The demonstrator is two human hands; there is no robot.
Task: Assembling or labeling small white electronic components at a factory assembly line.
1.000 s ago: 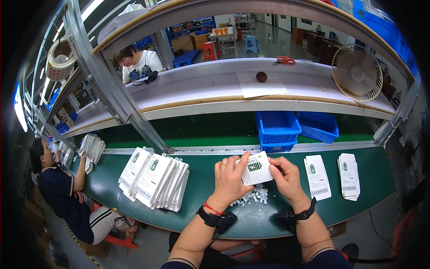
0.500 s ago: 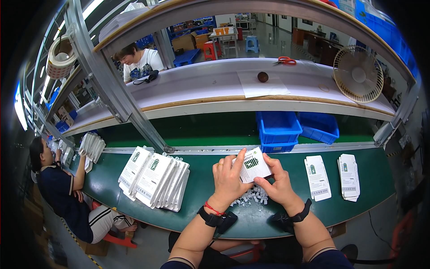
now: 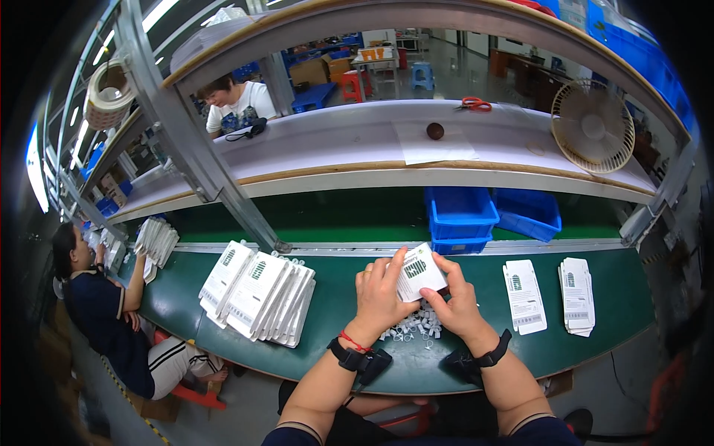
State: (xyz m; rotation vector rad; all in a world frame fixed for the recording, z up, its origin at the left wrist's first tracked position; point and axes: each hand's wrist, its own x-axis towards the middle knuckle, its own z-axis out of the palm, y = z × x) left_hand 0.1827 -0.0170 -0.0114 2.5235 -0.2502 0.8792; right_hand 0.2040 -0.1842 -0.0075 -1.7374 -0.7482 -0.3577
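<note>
Between both hands is a small white box [image 3: 421,273] with green print, tilted above the green table. My left hand [image 3: 379,295] grips its left side, fingers along the upper edge. My right hand [image 3: 455,297] holds the right side, thumb pressed on the lower front. Under the hands lies a heap of small clear-white plastic pieces [image 3: 410,328], partly hidden by them. To the left stands a thick stack of flat white cartons [image 3: 256,296] with the same green print. On the right lie a flat carton [image 3: 525,296] and a small stack of cartons [image 3: 577,297].
Blue bins [image 3: 462,215] stand at the table's back, below a shelf [image 3: 327,152]. On the shelf are red-handled scissors [image 3: 476,105], a brown ball [image 3: 435,131] and a fan [image 3: 593,125]. A co-worker [image 3: 104,320] sits at the left; another person [image 3: 239,104] is behind the shelf.
The box is still in both hands and appears tilted slightly further. The hands have barely moved, and the whole view has shifted a little.
</note>
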